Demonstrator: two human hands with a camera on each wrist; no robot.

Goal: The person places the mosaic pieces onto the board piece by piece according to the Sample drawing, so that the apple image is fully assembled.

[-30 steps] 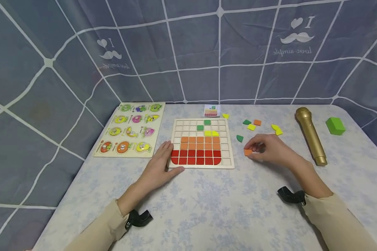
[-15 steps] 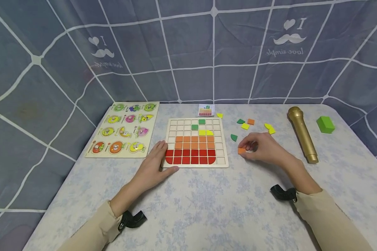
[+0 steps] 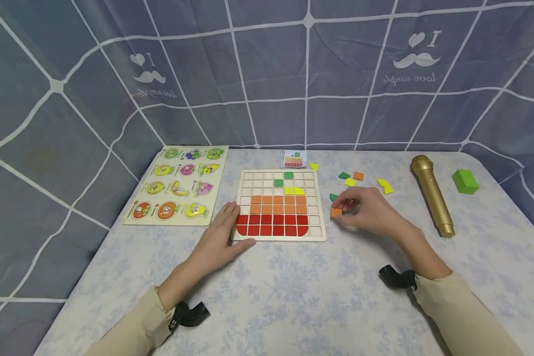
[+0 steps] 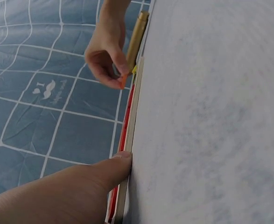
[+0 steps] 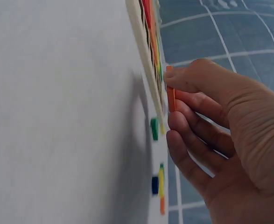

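My left hand point(image 3: 214, 241) rests at the left edge of a square wooden grid board point(image 3: 315, 220), fingers straight along its side and thumb on the front edge. Rows of red tiles point(image 3: 278, 225) and orange tiles point(image 3: 278, 204) fill its lower part, with a few yellow tiles point(image 3: 294, 191) and green tiles point(image 3: 278, 183) higher up. Just off the board's right side, my right hand point(image 3: 374, 211) pinches an orange square tile point(image 3: 335, 212) between thumb and fingertips. The right wrist view shows this tile point(image 5: 171, 97) edge-on, held above the tabletop.
Loose tiles lie right of the board: a green one point(image 3: 333, 197) near my right fingers, a yellow one point(image 3: 350, 182) and an orange one point(image 3: 358, 176) behind. A picture card point(image 3: 295, 158), a fruit puzzle board point(image 3: 159, 165), a gold microphone point(image 3: 432, 197) and a green block point(image 3: 465, 181) surround the board.
My right hand has carried the orange tile leftward, closer to the board's right edge. The left hand stays at the board's left side. The head view has shifted slightly.
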